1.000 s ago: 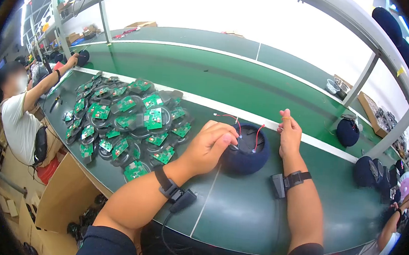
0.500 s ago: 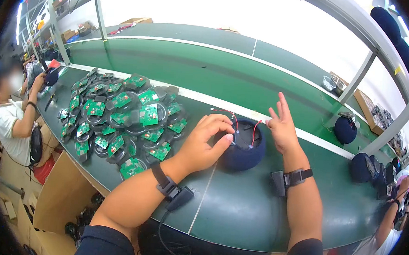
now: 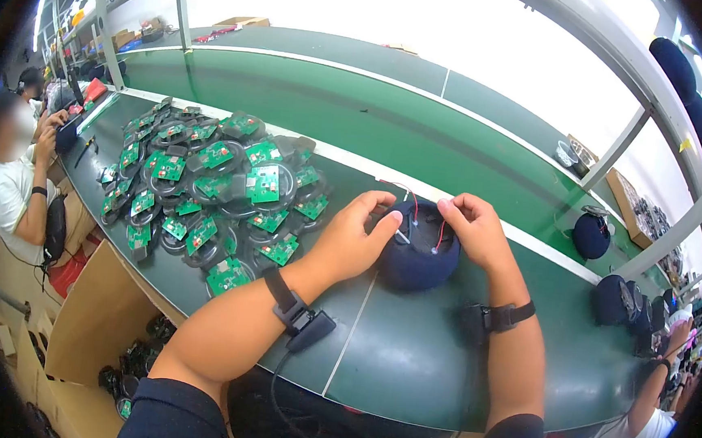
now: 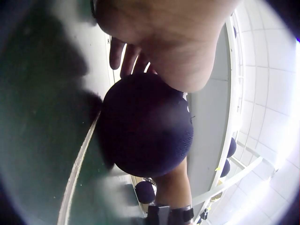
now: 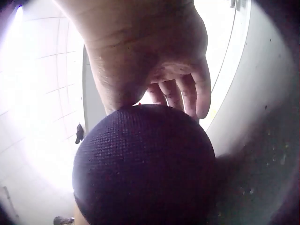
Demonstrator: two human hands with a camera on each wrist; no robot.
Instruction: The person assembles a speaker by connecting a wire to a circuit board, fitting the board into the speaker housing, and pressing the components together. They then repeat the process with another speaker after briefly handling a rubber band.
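Note:
A round, navy fabric-covered speaker housing (image 3: 419, 266) rests on the green bench, its hollow side facing up. Red wires (image 3: 441, 235) and a short pale lead (image 3: 401, 237) show inside it. At the left of its rim, my left hand (image 3: 349, 239) holds on, thumb over the edge and fingers behind. Opposite, my right hand (image 3: 480, 234) grips the rim with thumb and forefinger close to the red wire. Both wrist views show the fabric side of the ball, with the fingers of my left hand (image 4: 164, 47) and right hand (image 5: 159, 61) reaching behind it.
Left of the housing lies a heap of green circuit boards (image 3: 262, 183) on dark round parts. More navy housings (image 3: 616, 299) stand at the right, another (image 3: 591, 236) beyond the white strip. An open carton (image 3: 88, 314) stands below the bench. Another person (image 3: 15, 187) works at left.
My right hand was raised beside the housing, its fingers spread half a second ago, and has come down to the rim. My left hand has stayed by the left rim.

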